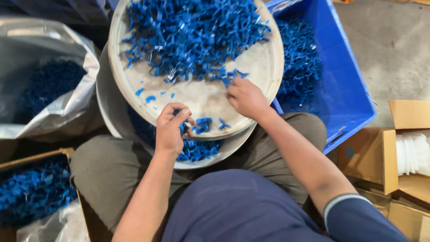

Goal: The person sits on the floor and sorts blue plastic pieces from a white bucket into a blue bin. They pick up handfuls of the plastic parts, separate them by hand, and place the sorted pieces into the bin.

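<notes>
Round off-white plastic tray (264, 67) bearing a heap of small blue plastic clips (192, 36), with loose clips (204, 124) at its near rim.

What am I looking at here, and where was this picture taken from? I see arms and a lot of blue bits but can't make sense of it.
There is no machine here: a person sits and works with bare hands. The single picture comes from a camera worn on the person's head, looking down, so you see their own arms and lap.

On the lap rests a round whitish tray heaped with small blue plastic pieces, stacked over a second tray that holds more. The left hand pinches one or two blue pieces at the tray's near edge. The right hand reaches into the edge of the heap.

Around them: a blue crate of the same pieces, a silvery bag, and cardboard boxes.
</notes>
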